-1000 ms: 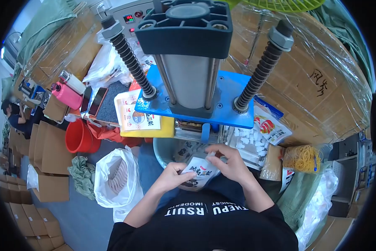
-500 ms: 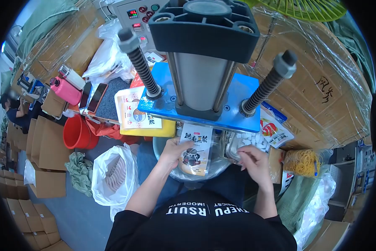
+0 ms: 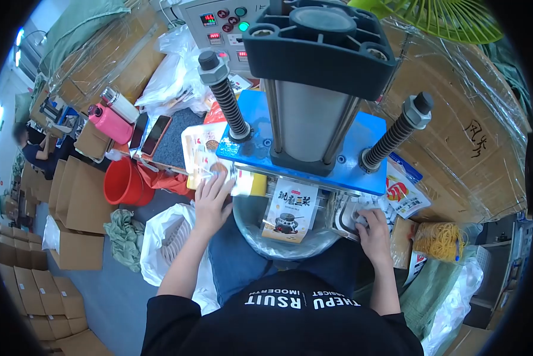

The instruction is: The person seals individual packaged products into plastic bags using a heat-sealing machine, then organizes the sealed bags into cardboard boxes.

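My left hand [image 3: 214,204] lies with its fingers spread on the stack of printed pouches [image 3: 202,155], left of the blue press plate [image 3: 242,113]. Under the plate, a printed pouch [image 3: 290,213] hangs at the press, above a round plastic-lined tub [image 3: 248,228], and neither hand touches it. My right hand [image 3: 374,234] is at a clear container [image 3: 344,216] of small white pieces, its fingers bent at the container's edge. Whether those fingers hold a piece is hidden.
A control box [image 3: 219,29] stands behind the press. To the left are a red bucket [image 3: 127,184], a white bag [image 3: 165,237], a pink bottle [image 3: 109,123] and cartons [image 3: 82,213]. Yellow rubber bands [image 3: 438,240] sit at right. Another person [image 3: 38,151] works far left.
My left hand has let go of the hanging pouch and moved left onto the pouch stack. My right hand has moved slightly down at the container. A green light shows on the control box. The view has shifted.
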Demonstrator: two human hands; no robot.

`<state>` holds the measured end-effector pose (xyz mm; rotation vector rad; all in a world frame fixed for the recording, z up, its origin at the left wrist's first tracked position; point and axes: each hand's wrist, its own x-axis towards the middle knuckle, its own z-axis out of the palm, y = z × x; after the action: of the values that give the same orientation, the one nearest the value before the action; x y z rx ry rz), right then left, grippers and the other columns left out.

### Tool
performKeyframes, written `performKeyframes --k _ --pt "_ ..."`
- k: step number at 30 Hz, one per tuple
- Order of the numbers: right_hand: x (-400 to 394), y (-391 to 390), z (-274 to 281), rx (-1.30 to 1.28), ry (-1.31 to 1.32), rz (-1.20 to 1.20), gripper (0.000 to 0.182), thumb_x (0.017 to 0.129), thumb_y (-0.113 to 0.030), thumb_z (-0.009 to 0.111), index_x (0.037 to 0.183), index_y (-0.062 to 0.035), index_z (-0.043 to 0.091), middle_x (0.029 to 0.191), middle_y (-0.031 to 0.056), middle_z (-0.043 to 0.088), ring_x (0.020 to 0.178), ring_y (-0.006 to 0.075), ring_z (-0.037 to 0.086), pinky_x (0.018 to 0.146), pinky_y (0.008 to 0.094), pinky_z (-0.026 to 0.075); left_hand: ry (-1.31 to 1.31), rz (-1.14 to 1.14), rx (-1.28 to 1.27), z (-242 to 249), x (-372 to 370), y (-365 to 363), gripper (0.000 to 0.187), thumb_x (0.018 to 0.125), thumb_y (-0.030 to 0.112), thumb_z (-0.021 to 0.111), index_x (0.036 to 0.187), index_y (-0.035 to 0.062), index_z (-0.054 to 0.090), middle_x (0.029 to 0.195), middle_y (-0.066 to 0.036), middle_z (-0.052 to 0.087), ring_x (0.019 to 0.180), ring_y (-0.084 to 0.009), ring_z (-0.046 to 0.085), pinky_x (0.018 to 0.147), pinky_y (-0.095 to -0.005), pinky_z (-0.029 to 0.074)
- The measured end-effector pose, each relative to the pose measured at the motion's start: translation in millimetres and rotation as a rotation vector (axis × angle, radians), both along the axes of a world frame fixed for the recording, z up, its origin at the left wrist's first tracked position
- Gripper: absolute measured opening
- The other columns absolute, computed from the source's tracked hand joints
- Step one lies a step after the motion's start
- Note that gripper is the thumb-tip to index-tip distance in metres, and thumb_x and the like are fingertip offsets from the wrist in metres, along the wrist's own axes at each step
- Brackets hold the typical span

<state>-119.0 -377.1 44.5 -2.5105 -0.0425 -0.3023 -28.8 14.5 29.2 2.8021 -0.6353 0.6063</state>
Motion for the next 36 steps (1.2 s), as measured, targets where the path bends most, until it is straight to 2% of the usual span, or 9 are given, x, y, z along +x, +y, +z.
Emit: performKeyframes --k 7,9,11,14,23,25,27,30,36 --pt "8 12 -4 0.183 -0.043 -0.133 0.025 0.082 0.001 0.060 0.107 0.0002 0.060 0.093 0.0135 0.057 0.080 0.0275 0.058 0.072 0.0342 0.047 0.079 0.040 -0.256 6 34 5 0.018 0.072 0.000 0.064 0.089 0.0016 0.067 0.086 -0.013 0.062 0.083 -0.0299 0.061 0.072 -0.0361 0.048" --pt "8 10 6 0.670 0.176 -0.160 0.023 0.087 0.001 0.054 0.108 -0.0004 0.062 0.097 0.0092 0.060 0.084 0.0200 0.058 0.074 0.0312 0.046 0.121 0.060 -0.338 9 32 0 0.017 0.072 -0.001 0.064 0.088 0.0013 0.067 0.084 -0.013 0.062 0.080 -0.0288 0.060 0.071 -0.0359 0.048" --pt "4 18 16 0.664 0.037 0.100 0.021 0.090 -0.001 0.051 0.107 -0.0007 0.063 0.098 0.0051 0.063 0.084 0.0117 0.057 0.073 0.0265 0.046 0.178 0.081 -0.488 12 20 -17 0.015 0.069 -0.001 0.064 0.084 0.0003 0.066 0.076 -0.013 0.060 0.071 -0.0249 0.058 0.066 -0.0330 0.045" --pt "-6 37 31 0.850 0.359 0.190 0.017 0.088 -0.004 0.062 0.105 -0.0001 0.065 0.084 0.0017 0.065 0.071 0.0093 0.058 0.066 0.0212 0.047 0.357 -0.007 -0.665 21 -25 -55 0.016 0.065 -0.001 0.063 0.080 0.0002 0.067 0.072 -0.009 0.059 0.067 -0.0219 0.053 0.062 -0.0304 0.042" --pt "41 61 72 0.321 0.051 0.638 0.016 0.085 -0.009 0.064 0.098 0.0003 0.067 0.084 0.0140 0.065 0.074 0.0284 0.062 0.068 0.0357 0.049 0.849 -0.321 -0.682 51 -53 -85 0.011 0.076 0.006 0.071 0.085 0.0002 0.071 0.071 -0.002 0.063 0.068 -0.0131 0.052 0.062 -0.0282 0.042" --pt "35 67 60 0.375 0.031 0.640 0.019 0.088 -0.011 0.062 0.103 0.0001 0.065 0.083 0.0135 0.064 0.074 0.0290 0.062 0.067 0.0365 0.049 1.315 -0.125 -0.975 29 -63 -83 0.017 0.084 0.013 0.071 0.090 -0.0025 0.070 0.080 -0.003 0.068 0.072 -0.0085 0.059 0.066 -0.0247 0.048" --pt "27 70 50 0.627 0.323 0.394 0.031 0.091 -0.012 0.058 0.118 0.0025 0.057 0.086 0.0085 0.064 0.073 0.0153 0.060 0.068 0.0290 0.048 1.363 -0.167 -1.185 27 -66 -91 0.019 0.086 0.012 0.070 0.093 -0.0053 0.069 0.089 -0.007 0.069 0.077 -0.0087 0.063 0.069 -0.0236 0.051" --pt "25 60 39 0.606 0.233 0.168 0.038 0.094 -0.014 0.053 0.127 0.0034 0.050 0.087 0.0055 0.062 0.073 0.0103 0.057 0.066 0.0260 0.047 1.312 -0.050 -1.506 3 -54 -99 0.018 0.086 0.007 0.068 0.097 -0.0065 0.067 0.092 -0.011 0.070 0.079 -0.0143 0.067 0.069 -0.0265 0.054" --pt "16 9 40 0.414 0.074 0.011 0.030 0.084 -0.005 0.064 0.114 -0.0031 0.062 0.103 0.0093 0.060 0.073 0.0169 0.059 0.064 0.0300 0.048 1.261 0.081 -1.712 -21 -2 -111 0.020 0.086 0.005 0.066 0.100 -0.0085 0.065 0.093 -0.015 0.070 0.079 -0.0172 0.068 0.070 -0.0294 0.054"
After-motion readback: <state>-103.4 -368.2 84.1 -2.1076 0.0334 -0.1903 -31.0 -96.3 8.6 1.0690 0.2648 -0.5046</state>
